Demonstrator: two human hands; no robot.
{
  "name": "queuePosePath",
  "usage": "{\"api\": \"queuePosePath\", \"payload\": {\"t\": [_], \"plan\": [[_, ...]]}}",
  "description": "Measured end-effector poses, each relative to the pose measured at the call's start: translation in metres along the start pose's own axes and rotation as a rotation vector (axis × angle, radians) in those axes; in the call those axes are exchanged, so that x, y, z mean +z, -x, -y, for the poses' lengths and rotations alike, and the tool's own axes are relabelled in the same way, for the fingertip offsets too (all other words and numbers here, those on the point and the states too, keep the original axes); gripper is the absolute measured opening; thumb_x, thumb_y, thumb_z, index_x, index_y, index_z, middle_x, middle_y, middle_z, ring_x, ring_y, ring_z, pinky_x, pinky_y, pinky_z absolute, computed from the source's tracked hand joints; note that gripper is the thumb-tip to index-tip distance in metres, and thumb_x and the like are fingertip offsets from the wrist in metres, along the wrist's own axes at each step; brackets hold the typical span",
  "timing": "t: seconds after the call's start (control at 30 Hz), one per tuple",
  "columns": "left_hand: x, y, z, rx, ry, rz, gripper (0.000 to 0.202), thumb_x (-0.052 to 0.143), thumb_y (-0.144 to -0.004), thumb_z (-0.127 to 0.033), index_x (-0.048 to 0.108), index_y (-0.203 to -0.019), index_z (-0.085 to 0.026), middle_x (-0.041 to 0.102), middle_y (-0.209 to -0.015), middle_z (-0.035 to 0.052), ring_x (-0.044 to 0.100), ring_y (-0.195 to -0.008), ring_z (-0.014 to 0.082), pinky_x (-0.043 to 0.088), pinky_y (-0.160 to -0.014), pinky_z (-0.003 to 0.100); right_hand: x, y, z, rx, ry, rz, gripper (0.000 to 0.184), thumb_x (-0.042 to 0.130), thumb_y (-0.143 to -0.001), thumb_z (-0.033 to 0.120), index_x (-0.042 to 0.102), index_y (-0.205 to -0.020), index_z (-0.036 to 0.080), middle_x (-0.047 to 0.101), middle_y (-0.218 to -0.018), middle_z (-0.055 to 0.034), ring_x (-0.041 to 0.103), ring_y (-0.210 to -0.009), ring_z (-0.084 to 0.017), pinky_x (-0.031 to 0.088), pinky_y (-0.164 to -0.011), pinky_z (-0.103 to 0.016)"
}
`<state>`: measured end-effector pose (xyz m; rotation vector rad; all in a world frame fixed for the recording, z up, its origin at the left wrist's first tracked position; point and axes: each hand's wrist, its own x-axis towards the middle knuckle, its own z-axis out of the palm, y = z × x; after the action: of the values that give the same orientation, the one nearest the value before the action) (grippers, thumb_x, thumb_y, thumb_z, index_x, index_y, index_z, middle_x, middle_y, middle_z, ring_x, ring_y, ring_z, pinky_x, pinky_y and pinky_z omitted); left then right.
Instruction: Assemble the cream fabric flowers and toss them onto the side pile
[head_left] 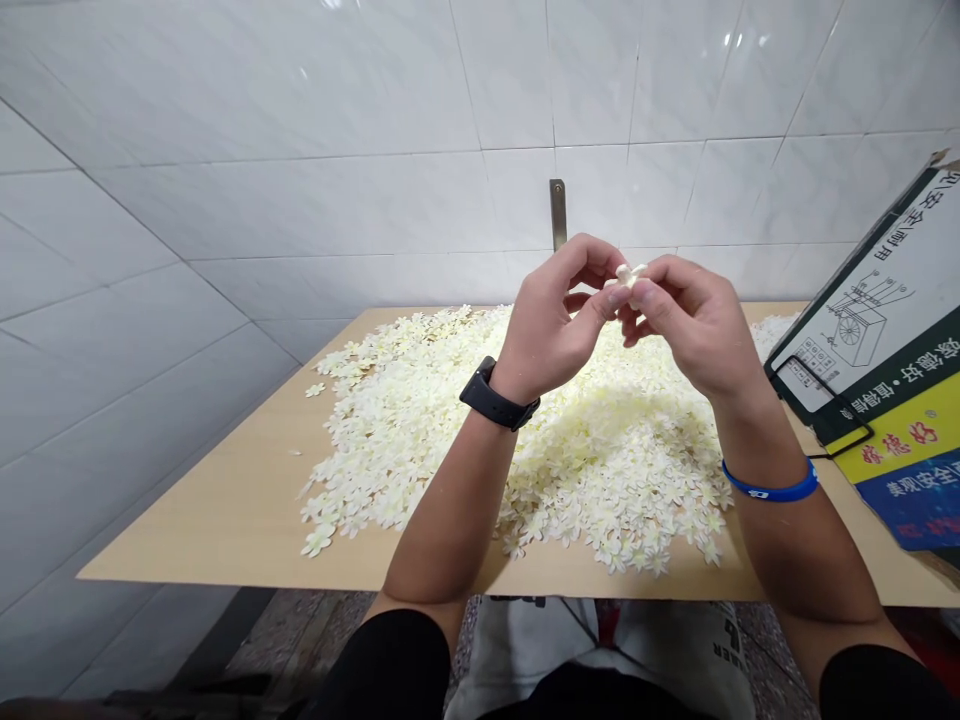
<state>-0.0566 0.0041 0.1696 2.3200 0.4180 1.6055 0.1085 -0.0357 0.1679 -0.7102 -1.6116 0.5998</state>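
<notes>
The left hand [551,320] and the right hand [694,325] are raised close together above the table, fingers curled. Their thumbs and forefingers pinch a small cream flower [628,280] from both sides, above the far part of the heap. Below lies a wide heap of loose cream flowers [607,480], covering the middle of a pale wooden tabletop [187,520] and reaching its far edge. A few strays lie apart toward the left edge. A black watch [495,395] circles the left wrist and a blue wristband [772,485] the right. A printed cardboard sign [862,350] stands at the right edge. A metal bracket [558,215] runs up the white tiled wall [300,100] behind the far edge.
</notes>
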Motion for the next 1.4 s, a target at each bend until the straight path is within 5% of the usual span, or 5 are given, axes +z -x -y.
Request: {"api": "queuePosePath", "payload": {"t": [0.27, 0.53, 0.8, 1.0, 1.4], "plan": [[0.013, 0.004, -0.001, 0.145, -0.183, 0.049, 0.033, 0.04, -0.105, -0.049, 0.055, -0.092, -0.023, 0.059, -0.074, 0.001, 0.057, -0.064, 0.0136, 0.048, -0.058, 0.03, 0.005, 0.002, 0.001, -0.043, -0.007, -0.014, 0.052, 0.061, -0.095, 0.061, 0.041, -0.064, 0.023, 0.037, -0.059, 0.0046, 0.037, -0.053, -0.009, 0.038, -0.047, -0.024], [0.006, 0.003, 0.006, 0.184, -0.222, -0.079, 0.046, 0.036, -0.106, -0.053, 0.058, -0.079, -0.023, 0.052, -0.062, -0.0003, 0.052, -0.057, 0.0121, 0.044, -0.055, 0.028, 0.021, 0.003, -0.003, -0.024, -0.086, 0.003, 0.054, 0.054, -0.095, 0.069, 0.042, -0.069, 0.024, 0.038, -0.061, 0.0047, 0.039, -0.054, -0.01, 0.039, -0.048, -0.025], [0.008, -0.001, 0.008, 0.076, -0.13, -0.127, 0.041, 0.047, -0.103, -0.055, 0.062, -0.081, -0.023, 0.059, -0.065, -0.0008, 0.055, -0.058, 0.0101, 0.046, -0.052, 0.026, 0.013, 0.002, 0.002, -0.051, 0.052, -0.138, 0.04, 0.073, -0.086, 0.063, 0.056, -0.087, 0.026, 0.056, -0.072, 0.0032, 0.055, -0.06, -0.012, 0.051, -0.055, -0.027], [0.009, -0.003, 0.017, -0.029, 0.031, -0.063, 0.034, 0.061, -0.096, -0.056, 0.065, -0.099, -0.023, 0.07, -0.083, 0.0009, 0.066, -0.068, 0.0092, 0.052, -0.052, 0.021, 0.009, -0.002, -0.011, -0.045, 0.041, -0.225, 0.035, 0.07, -0.09, 0.06, 0.058, -0.09, 0.027, 0.062, -0.076, 0.003, 0.064, -0.064, -0.012, 0.058, -0.059, -0.028], [0.012, -0.004, 0.006, -0.264, 0.19, -0.106, 0.022, 0.074, -0.089, -0.04, 0.065, -0.094, -0.02, 0.072, -0.098, 0.0024, 0.07, -0.085, 0.011, 0.056, -0.062, 0.019, 0.006, -0.003, -0.02, -0.116, 0.09, -0.296, 0.019, 0.072, -0.093, 0.042, 0.065, -0.095, 0.024, 0.07, -0.084, 0.001, 0.071, -0.071, -0.013, 0.063, -0.062, -0.026]]}}
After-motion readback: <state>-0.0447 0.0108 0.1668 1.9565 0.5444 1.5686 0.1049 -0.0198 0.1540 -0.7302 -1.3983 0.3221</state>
